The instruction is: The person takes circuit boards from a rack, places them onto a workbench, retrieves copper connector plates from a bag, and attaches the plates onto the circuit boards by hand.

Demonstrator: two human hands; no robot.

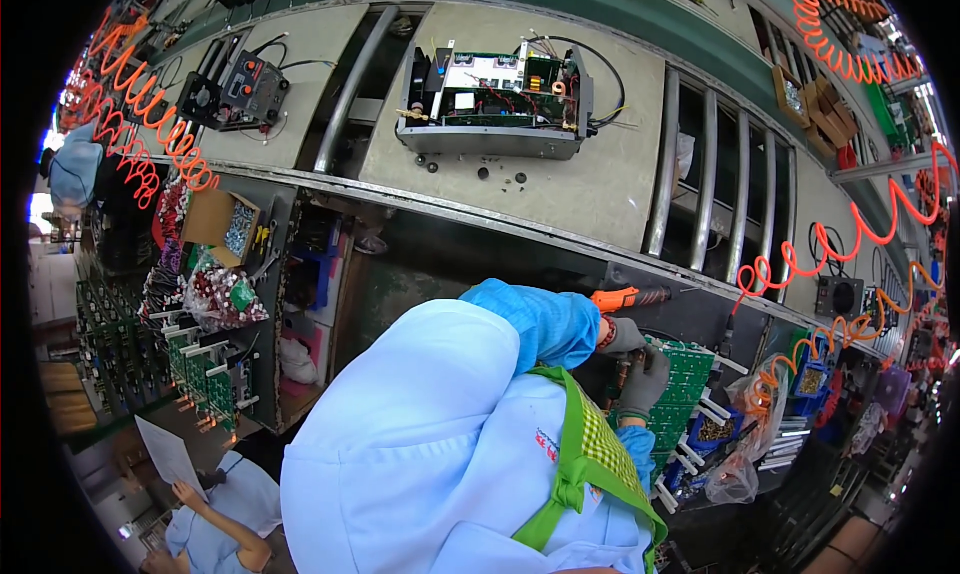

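Here, seen from my head, both gloved hands sit at the right, below the counter [600, 189] edge. My left hand [622, 336] is curled by the orange-handled screwdriver [625, 297]; whether it grips, I cannot tell. My right hand [643, 384] presses spread on the green circuit boards [685, 374] racked there. Room is tight. An open metal chassis [495, 99] sits mid-counter, and a cardboard box [222, 224] stands far left.
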